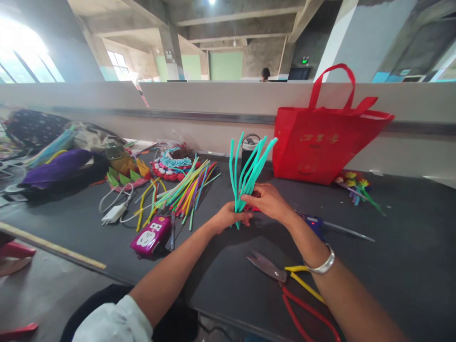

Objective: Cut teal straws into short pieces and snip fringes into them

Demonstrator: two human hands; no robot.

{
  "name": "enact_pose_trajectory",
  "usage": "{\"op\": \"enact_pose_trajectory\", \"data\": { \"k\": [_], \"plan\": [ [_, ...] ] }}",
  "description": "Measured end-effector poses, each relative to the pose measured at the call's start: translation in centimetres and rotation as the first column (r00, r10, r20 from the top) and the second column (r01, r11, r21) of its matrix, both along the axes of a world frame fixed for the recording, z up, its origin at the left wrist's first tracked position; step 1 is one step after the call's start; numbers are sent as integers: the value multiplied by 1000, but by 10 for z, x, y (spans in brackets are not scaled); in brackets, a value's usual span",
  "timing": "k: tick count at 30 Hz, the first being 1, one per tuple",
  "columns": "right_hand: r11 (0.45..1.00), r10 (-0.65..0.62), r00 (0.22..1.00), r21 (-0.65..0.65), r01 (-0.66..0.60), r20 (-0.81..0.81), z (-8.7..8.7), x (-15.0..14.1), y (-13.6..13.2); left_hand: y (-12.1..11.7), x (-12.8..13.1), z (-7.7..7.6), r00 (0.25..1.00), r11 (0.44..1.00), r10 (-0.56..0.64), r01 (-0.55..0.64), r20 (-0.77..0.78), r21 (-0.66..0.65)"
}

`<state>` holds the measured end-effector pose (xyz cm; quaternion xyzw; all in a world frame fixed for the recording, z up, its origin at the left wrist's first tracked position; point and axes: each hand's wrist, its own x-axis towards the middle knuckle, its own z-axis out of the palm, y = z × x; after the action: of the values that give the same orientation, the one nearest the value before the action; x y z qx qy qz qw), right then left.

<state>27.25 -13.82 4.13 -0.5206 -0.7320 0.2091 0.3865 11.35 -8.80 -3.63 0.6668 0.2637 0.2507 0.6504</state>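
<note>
Left hand (231, 217): closed round lower ends of turquoise stems (249, 173). Right hand (265, 200): partly curled, fingers touching stems higher. Stems: upright above table (402, 237), toward far edge from shears (269, 267).

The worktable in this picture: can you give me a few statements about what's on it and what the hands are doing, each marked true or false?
1. The left hand and right hand both hold the turquoise stems. True.
2. The silver bracelet is on the left wrist. False: the bracelet is on the right wrist.
3. A pile of multicoloured stems lies left of the hands. True.
4. The big carrier bag is lying flat. False: the red bag stands upright.
5. The purple case is right of both hands. False: the purple case is left of them.
</note>
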Motion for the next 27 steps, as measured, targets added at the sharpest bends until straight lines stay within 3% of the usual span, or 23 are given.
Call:
{"op": "enact_pose_trajectory", "data": {
  "k": [5,10,13,16,18,22,27],
  "plan": [
    [1000,-19,1000,-12,19,-6,-7,0,4,2,-1,-3,1000,1000,6,-6,-25,2],
    [994,-86,987,48,93,-139,-2,-3,2,-1,2,-1,997,1000,-2,2,76,-1],
    [986,-162,986,21,163,-34,2,1,1,-1,3,1,987,997,75,-74,143,-14],
    [960,-261,965,-99,261,16,3,4,0,0,4,1,973,987,158,-156,170,-23],
    [965,-235,972,-121,232,-10,3,3,-2,-1,5,-1,986,992,123,-124,110,3],
    [998,-56,998,0,56,27,2,-9,-5,-4,8,-6,999,999,-33,34,-40,28],
    [995,-49,986,89,36,158,-1,-17,-4,-4,7,-5,998,998,-55,54,10,42]
  ]
}}
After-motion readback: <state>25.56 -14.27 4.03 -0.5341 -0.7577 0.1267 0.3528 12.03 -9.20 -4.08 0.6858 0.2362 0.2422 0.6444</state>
